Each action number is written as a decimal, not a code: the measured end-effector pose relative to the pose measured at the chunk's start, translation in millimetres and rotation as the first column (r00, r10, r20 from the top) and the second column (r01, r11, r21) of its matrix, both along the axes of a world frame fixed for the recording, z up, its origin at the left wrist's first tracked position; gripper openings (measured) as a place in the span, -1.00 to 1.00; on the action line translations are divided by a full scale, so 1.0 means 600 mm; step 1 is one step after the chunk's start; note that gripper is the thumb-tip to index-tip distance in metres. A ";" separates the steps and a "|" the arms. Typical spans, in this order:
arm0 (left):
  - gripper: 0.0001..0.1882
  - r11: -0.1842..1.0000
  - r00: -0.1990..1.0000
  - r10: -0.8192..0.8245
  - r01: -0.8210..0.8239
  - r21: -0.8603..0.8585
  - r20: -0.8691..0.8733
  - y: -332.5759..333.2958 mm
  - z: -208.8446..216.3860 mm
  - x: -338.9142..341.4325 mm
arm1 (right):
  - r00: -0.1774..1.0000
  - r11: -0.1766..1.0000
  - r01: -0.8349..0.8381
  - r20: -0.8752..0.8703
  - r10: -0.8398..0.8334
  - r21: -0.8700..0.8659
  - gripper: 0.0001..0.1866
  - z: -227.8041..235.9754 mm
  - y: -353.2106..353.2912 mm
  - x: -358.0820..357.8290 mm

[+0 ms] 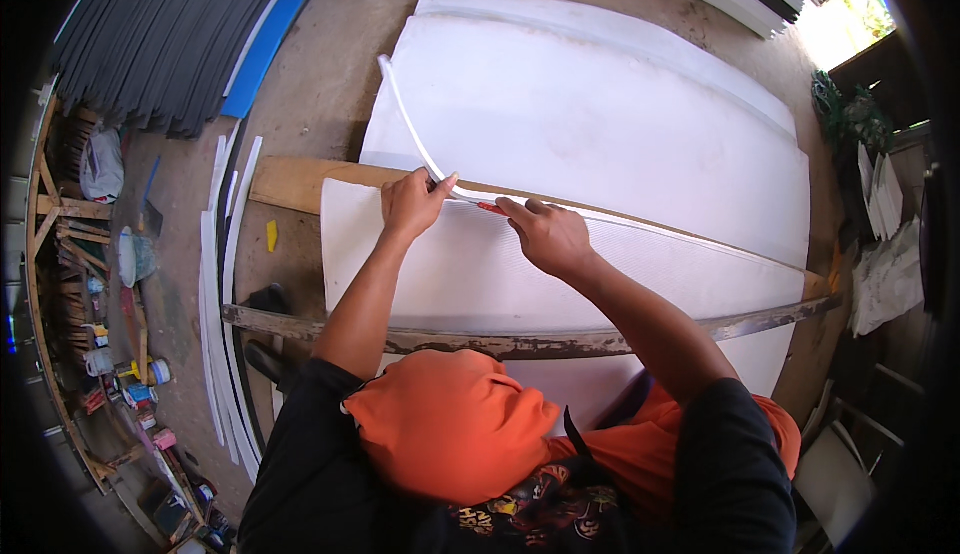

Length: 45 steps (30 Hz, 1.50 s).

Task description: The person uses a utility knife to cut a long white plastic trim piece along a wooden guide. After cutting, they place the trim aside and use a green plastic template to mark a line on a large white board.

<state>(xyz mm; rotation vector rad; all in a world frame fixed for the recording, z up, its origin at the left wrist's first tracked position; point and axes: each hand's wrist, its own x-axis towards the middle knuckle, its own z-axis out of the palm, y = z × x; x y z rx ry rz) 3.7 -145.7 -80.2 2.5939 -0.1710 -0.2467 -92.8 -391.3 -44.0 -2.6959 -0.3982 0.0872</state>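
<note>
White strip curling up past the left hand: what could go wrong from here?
The red tool in the right hand sits close to the left hand; if it is sharp, a slip might nick the fingers. The free end of the white strip curls loose, so it could spring or tug. No hand holds the long bar crossing the white sheet, so a forearm might knock it.

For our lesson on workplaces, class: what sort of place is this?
Probably a workshop: stacked dark grey sheets, wide white panels and a small red tool in the person's right hand.
</note>
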 end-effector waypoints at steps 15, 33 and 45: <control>-0.47 0.997 0.987 0.037 -0.048 0.062 0.159 -0.014 0.012 -0.015 | 0.992 0.996 -0.075 0.097 0.080 -0.049 -0.65 -0.003 0.007 0.014; -0.52 0.986 0.935 -0.116 0.067 -0.153 -0.335 -0.040 -0.011 0.039 | 0.996 0.998 0.042 0.078 -0.045 0.042 -0.72 -0.003 -0.071 -0.022; -0.59 0.975 0.988 -0.010 -0.024 -0.220 -0.154 -0.049 0.001 0.006 | 0.997 1.000 -0.011 0.080 0.010 0.008 -0.69 -0.017 -0.041 0.005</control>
